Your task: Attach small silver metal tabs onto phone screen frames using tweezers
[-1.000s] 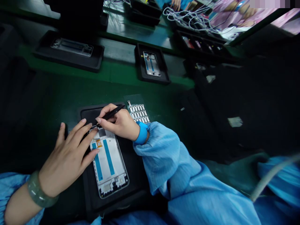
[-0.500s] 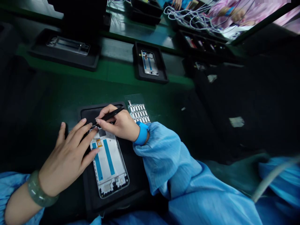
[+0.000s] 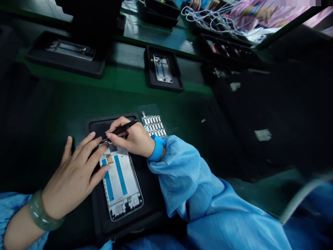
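Observation:
A silver phone frame (image 3: pixel 131 189) with two blue adhesive strips lies slightly tilted in a black foam tray (image 3: pixel 97 218). My left hand (image 3: pixel 75 173) is open over the frame's upper left side, its fingers spread and fingertips touching near the top edge. My right hand (image 3: pixel 131 137) is closed around black tweezers (image 3: pixel 126 127), whose tips point at the frame's top edge beside my left fingertips. Whatever the tips touch is too small to make out. An orange flex connector (image 3: pixel 110 159) shows on the frame below my left fingers.
A clear sheet of small metallic pieces (image 3: pixel 153 121) lies beyond my right wrist. Farther back, one black tray (image 3: pixel 177 81) and another black tray (image 3: pixel 91 71) hold phone frames. White cables (image 3: pixel 210 17) and co-workers' hands are across the bench. Dark cloth (image 3: pixel 286 114) covers the right side.
The two trays at the back have shifted slightly to the left. Both my hands, the tweezers and the phone frame stay almost where they were.

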